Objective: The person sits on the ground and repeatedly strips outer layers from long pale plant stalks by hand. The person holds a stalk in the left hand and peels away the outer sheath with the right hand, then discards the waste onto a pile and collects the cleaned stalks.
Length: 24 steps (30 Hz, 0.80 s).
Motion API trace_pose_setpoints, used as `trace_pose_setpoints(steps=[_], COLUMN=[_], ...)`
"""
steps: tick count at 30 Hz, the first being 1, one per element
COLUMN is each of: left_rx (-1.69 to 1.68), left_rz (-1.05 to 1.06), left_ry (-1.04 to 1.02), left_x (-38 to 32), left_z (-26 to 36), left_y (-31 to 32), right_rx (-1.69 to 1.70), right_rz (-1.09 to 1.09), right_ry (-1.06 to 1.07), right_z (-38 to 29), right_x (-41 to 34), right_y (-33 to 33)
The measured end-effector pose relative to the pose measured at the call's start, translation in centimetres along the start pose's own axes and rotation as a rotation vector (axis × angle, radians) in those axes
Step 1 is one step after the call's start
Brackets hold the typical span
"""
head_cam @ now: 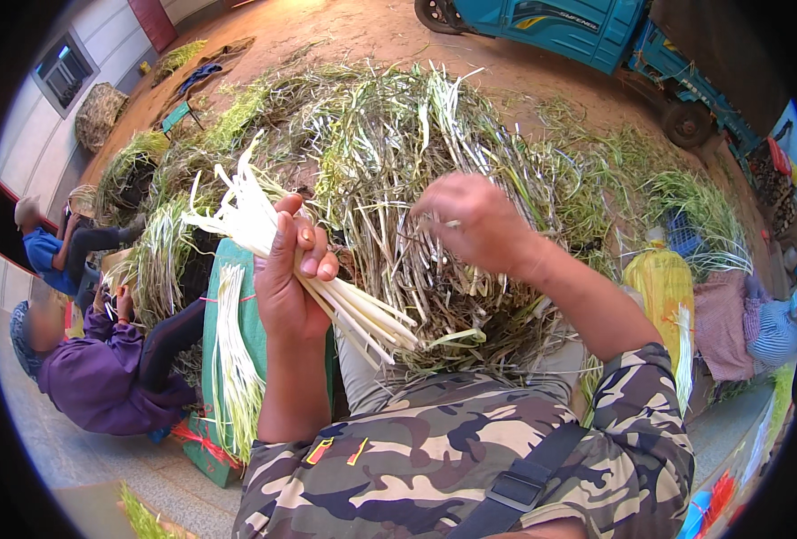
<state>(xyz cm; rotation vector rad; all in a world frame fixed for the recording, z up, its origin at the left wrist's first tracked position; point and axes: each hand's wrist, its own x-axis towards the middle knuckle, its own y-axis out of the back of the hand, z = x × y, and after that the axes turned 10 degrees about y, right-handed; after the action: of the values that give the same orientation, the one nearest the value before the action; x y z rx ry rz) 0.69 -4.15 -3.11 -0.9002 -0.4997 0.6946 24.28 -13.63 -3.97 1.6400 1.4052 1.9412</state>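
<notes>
My left hand (297,269) is closed around a bunch of cleaned white-green vegetable stalks (364,310), held slantwise above my lap. Their pale, trimmed ends point down to the right, and the paler leafy ends fan out up to the left. My right hand (472,226) is blurred by motion over a big heap of uncleaned stalks (385,249) with brown, dry outer leaves. Its fingers are bent, and a thin dark strand shows by the fingertips; whether they grip it is unclear. Just left of my left forearm, a tied bundle of stalks (233,337) lies on a green board (216,445).
At the left sit a person in purple (95,384) and another in blue (45,252), beside more stalk piles (159,263). On the right are a yellow sack (657,283), a blue crate (684,232) and a person in stripes (775,330). A blue cargo tricycle (560,30) stands beyond.
</notes>
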Motion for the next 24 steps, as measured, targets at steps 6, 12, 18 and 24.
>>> trace_pose_setpoints(steps=[6,12,18,24], left_rx=[0.008,0.001,0.015,0.028], left_rz=[0.005,-0.004,-0.012,-0.012], left_ry=[0.018,0.016,-0.002,0.018], left_x=[0.1,-0.2,-0.9,-0.8], left_z=[-0.4,-0.5,-0.5,-1.2], left_y=[-0.3,-0.6,-1.0,-1.6], right_rx=[0.128,0.142,0.468,1.151], right_rz=[-0.032,-0.352,-0.107,0.276], right_ry=[-0.617,-0.858,-1.043,-1.177], right_z=[5.9,6.8,8.8,11.3], right_x=[1.9,3.0,2.1,-0.4], right_y=[1.6,-1.6,-1.9,-0.3])
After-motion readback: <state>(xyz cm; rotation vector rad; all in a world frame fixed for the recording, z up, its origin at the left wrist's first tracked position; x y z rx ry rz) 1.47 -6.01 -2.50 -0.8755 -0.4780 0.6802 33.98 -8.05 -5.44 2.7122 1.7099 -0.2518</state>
